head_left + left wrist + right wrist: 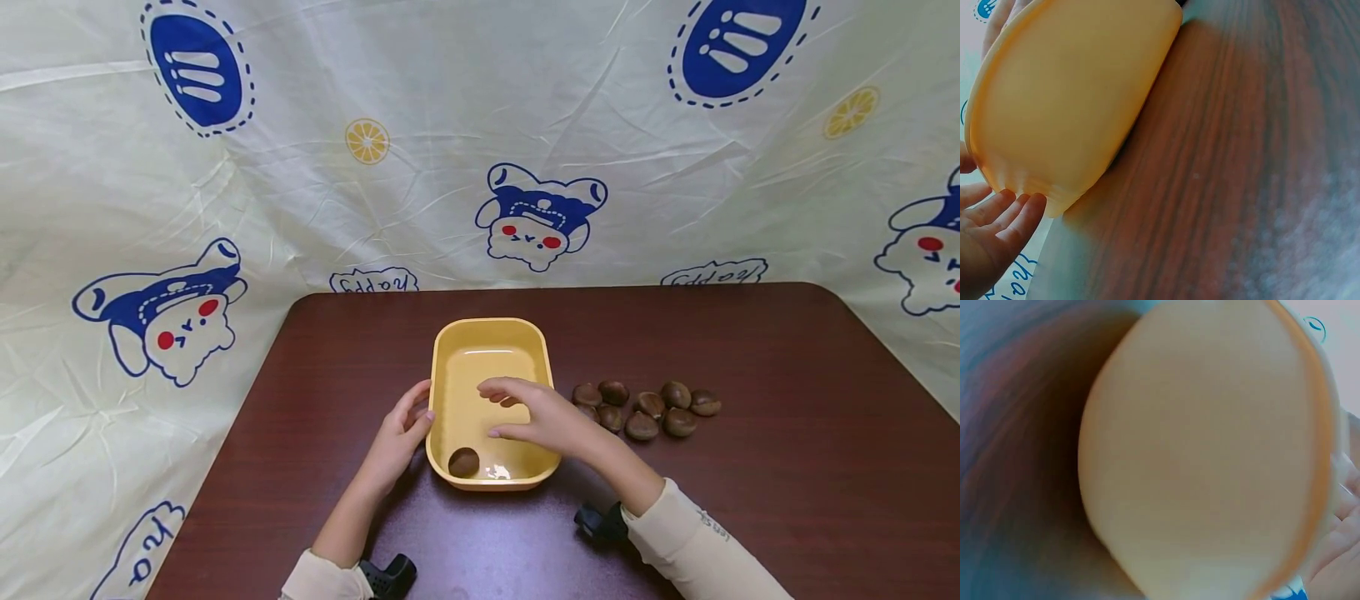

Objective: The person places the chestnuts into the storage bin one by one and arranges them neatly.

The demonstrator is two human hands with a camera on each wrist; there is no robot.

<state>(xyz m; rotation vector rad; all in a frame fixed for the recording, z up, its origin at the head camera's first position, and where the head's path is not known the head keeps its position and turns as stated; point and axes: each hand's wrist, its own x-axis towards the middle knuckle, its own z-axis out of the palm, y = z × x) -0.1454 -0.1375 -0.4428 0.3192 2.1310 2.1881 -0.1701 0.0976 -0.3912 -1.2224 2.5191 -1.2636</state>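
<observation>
A yellow rectangular tray (495, 333) stands on the table, with one brown chestnut (463, 462) in its near left corner. At the tray's left side, my left hand (393, 442) holds the edge: the thumb is at the rim and the fingertips (1036, 201) touch the outer wall. Over the tray's middle, my right hand (540, 414) is spread, thumb apart from the loosely bent fingers, nothing between them. In the right wrist view the tray's outer wall (1197, 450) fills most of the picture. Several chestnuts (649, 405) lie in a loose group right of the tray, partly behind the right hand.
The dark brown wooden table (787, 358) has rounded far corners. Behind it hangs a pale printed sheet (420, 208) with blue cartoon figures and orange slices. A black wrist device (600, 523) sits under the right forearm, another (390, 577) beside the left.
</observation>
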